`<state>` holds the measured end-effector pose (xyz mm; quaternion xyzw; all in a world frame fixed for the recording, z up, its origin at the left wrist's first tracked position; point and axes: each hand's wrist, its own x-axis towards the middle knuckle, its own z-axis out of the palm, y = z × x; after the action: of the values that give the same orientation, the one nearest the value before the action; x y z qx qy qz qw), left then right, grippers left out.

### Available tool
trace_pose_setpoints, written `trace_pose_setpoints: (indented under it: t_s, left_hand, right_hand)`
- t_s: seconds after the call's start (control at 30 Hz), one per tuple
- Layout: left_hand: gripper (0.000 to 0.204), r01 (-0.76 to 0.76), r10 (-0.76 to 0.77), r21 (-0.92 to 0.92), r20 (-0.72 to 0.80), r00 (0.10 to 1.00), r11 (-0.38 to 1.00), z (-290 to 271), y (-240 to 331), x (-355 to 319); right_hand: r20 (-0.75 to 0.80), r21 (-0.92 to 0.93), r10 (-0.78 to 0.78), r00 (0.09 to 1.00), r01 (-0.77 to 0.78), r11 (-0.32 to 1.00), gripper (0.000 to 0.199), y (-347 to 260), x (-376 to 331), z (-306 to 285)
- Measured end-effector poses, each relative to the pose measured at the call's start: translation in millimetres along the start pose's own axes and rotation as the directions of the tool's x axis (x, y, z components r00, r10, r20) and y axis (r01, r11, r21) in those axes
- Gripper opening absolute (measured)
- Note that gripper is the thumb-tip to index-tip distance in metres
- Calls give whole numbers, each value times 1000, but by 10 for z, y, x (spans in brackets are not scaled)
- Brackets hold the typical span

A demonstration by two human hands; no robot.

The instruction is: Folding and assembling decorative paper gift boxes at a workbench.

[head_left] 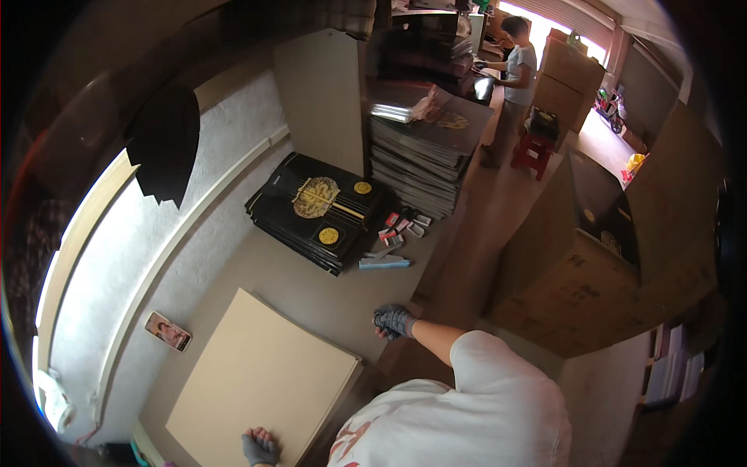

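My left hand (261,447), in a grey fingerless glove, rests on the near edge of a stack of beige boards (261,366), its fingertips spread lightly on the top sheet. Out past the far right corner of the boards, by the table edge, is my right hand (394,321). It wears a grey glove too, and its fingers are curled closed; whatever may be inside is hidden. Beyond it, on the table (350,296), are a light-blue strip-like tool (384,263) and several small red and grey boxes (405,224).
Black printed covers with gold designs (315,206) lie piled on the far table. A tall stack of sheets (416,148) stands behind. A phone (168,331) leans by the wall. At right is an open carton (568,272). Another person (520,62) stands at the back near a red stool (534,152).
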<state>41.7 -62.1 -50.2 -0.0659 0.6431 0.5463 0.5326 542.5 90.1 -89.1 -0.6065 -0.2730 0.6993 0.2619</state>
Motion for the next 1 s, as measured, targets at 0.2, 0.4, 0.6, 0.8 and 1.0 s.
trace_pose_setpoints:
  t_s: [0.2, 0.4, 0.6, 0.8, 1.0]
  left_hand:
    - [27, 32, -34, 55, 46, 998, 998, 112, 33, -54]
    - [22, -2, 2, -18, -18, 1000, 1000, -11, -20, 122]
    - [23, 14, -14, 6, -48, 999, 1000, 168, 46, -215]
    - [26, 72, -71, 40, -27, 997, 997, 141, 80, -147]
    - [27, 76, -74, 53, -35, 997, 996, 188, 44, -167]
  right_hand:
    - [-22, 86, -66, 998, 67, 994, 13, 117, 58, -62]
    - [-6, -16, -82, 997, 82, 997, 16, 32, -50, 6]
    - [-62, -96, -64, 996, 58, 994, 20, -36, -133, 29]
    - [-89, -79, -50, 995, 43, 996, 18, -32, -97, 47]
    - [-56, -19, -17, 998, 16, 1000, 19, 15, -48, -17]
